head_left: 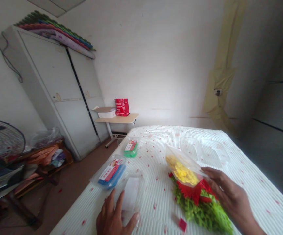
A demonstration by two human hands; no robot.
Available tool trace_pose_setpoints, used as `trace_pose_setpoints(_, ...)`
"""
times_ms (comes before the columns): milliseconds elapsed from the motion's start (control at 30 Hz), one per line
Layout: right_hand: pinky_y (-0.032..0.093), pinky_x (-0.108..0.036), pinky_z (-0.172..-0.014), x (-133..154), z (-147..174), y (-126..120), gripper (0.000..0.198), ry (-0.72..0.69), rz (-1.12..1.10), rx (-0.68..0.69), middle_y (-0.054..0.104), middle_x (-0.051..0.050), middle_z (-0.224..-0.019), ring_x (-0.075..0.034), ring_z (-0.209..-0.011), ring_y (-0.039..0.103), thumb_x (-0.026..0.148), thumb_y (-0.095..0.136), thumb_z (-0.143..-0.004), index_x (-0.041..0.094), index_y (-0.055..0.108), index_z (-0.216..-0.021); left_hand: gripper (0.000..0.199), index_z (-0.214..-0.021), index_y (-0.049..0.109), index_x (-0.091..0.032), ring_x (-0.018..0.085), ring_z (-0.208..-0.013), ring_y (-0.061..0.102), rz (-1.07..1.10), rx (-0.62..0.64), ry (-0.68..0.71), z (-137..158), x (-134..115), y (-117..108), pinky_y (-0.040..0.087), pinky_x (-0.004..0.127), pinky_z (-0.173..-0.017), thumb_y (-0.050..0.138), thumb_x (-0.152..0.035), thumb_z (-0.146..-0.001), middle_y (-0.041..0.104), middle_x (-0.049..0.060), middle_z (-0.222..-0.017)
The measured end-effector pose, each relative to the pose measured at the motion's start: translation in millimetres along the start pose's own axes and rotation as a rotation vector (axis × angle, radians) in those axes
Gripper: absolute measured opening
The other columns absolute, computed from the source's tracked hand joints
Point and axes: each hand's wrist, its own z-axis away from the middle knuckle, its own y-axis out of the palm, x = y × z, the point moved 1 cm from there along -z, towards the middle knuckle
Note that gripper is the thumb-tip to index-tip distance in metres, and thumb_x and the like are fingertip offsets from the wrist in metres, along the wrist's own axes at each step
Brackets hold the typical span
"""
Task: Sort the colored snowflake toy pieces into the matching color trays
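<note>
A clear plastic bag of small yellow pieces (pixel 184 173) hangs from my right hand (pixel 226 192), whose fingers pinch its upper edge. It is tilted above red pieces (pixel 191 195) and a heap of light green pieces (pixel 202 213); I cannot make out their kind. My left hand (pixel 117 213) has its fingers spread at the near end of a clear plastic container with a white label (pixel 131 194); whether it presses on it I cannot tell. Beyond lie a lidded container with blue contents (pixel 110 171) and a smaller one with green contents (pixel 131 147).
The table has a white ribbed cover with red specks (pixel 153 156). Transparent trays (pixel 213 151) lie at its far right, and a small dark red block (pixel 182 225) near the front. Behind stand a small table (pixel 129 118) with a red bag (pixel 122 107), a cabinet (pixel 53 85) and a fan (pixel 1 140).
</note>
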Motion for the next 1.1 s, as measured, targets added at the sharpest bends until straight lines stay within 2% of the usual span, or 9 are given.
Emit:
trace_pose_setpoints(133,0.055,-0.021,-0.064,-0.5,0.5,0.2,0.023,0.01,-0.003,-0.007,0.07,-0.005,-0.091,-0.016,-0.076,0.068,0.037,0.051,-0.083,0.021,0.065,-0.093,0.072,-0.127,0.049,-0.026,0.039,-0.121,0.038,-0.06,0.026,0.011,5.3,-9.8,-1.2,0.036,0.055,-0.091,0.065,-0.047,-0.06,0.039,0.014,-0.138)
trace_pose_setpoints(233,0.055,-0.02,-0.062,-1.1,1.0,0.5,0.023,0.012,-0.003,-0.007,0.071,-0.005,-0.09,-0.016,-0.074,0.068,0.036,0.051,-0.083,0.021,0.065,-0.094,0.063,-0.122,0.054,-0.024,0.04,-0.121,0.038,-0.052,0.05,0.027,7.0,-9.6,3.5,0.035,0.055,-0.092,0.063,-0.043,-0.062,0.041,0.014,-0.136)
trace_pose_setpoints(367,0.055,-0.02,-0.06,-0.6,1.2,0.7,0.023,0.022,0.0,-0.006,0.071,-0.004,-0.089,-0.016,-0.071,0.068,0.037,0.051,-0.083,0.022,0.065,-0.093,0.054,-0.116,0.06,-0.021,0.038,-0.119,0.041,0.017,0.051,0.105,3.2,2.3,9.2,0.038,0.053,-0.094,0.061,-0.044,-0.067,0.047,0.015,-0.131)
trace_pose_setpoints(500,0.055,-0.021,-0.062,0.7,1.1,0.8,0.022,0.018,-0.006,-0.008,0.071,-0.004,-0.09,-0.016,-0.073,0.068,0.035,0.051,-0.084,0.022,0.064,-0.093,0.053,-0.117,0.059,-0.024,0.035,-0.121,0.042,0.081,0.062,0.205,-5.2,12.7,7.4,0.038,0.052,-0.096,0.062,-0.042,-0.067,0.045,0.013,-0.132)
trace_pose_setpoints(667,0.055,-0.021,-0.064,0.3,3.1,2.7,0.022,-0.014,0.006,-0.006,0.07,-0.006,-0.093,-0.016,-0.077,0.068,0.034,0.048,-0.085,0.022,0.064,-0.094,0.059,-0.121,0.056,-0.025,0.034,-0.125,0.039,0.162,0.109,0.297,-15.5,23.4,6.4,0.041,0.046,-0.097,0.064,-0.043,-0.065,0.04,0.011,-0.138)
trace_pose_setpoints(800,0.055,-0.022,-0.066,0.3,4.6,4.6,0.021,-0.066,0.05,-0.001,0.069,-0.006,-0.095,-0.016,-0.079,0.067,0.032,0.048,-0.085,0.022,0.062,-0.096,0.066,-0.121,0.055,-0.027,0.035,-0.125,0.039,0.168,0.107,0.332,-17.6,32.2,11.7,0.041,0.046,-0.097,0.068,-0.042,-0.059,0.041,0.01,-0.138)
trace_pose_setpoints(967,0.055,-0.023,-0.07,1.2,4.7,3.1,0.019,-0.087,0.057,0.011,0.068,-0.006,-0.098,-0.016,-0.085,0.066,0.03,0.049,-0.085,0.022,0.062,-0.097,0.084,-0.127,0.049,-0.033,0.04,-0.124,0.038,0.165,0.107,0.307,-16.4,31.5,4.3,0.031,0.058,-0.099,0.075,-0.042,-0.047,0.043,0.008,-0.139)
trace_pose_setpoints(1033,0.055,-0.023,-0.07,2.1,4.6,2.0,0.021,-0.056,0.033,0.015,0.068,-0.006,-0.098,-0.016,-0.084,0.067,0.032,0.048,-0.085,0.022,0.062,-0.097,0.079,-0.123,0.053,-0.034,0.039,-0.124,0.038,0.283,0.082,0.255,-16.9,17.1,-7.6,0.028,0.058,-0.101,0.074,-0.048,-0.049,0.044,0.006,-0.138)
trace_pose_setpoints(1100,0.055,-0.021,-0.068,4.4,4.8,2.1,0.021,-0.019,-0.013,0.012,0.069,-0.005,-0.096,-0.016,-0.081,0.067,0.033,0.048,-0.085,0.022,0.062,-0.097,0.066,-0.123,0.053,-0.031,0.034,-0.126,0.037,0.534,0.045,0.115,-19.9,-9.6,-21.6,0.028,0.05,-0.105,0.066,-0.05,-0.06,0.043,0.006,-0.138)
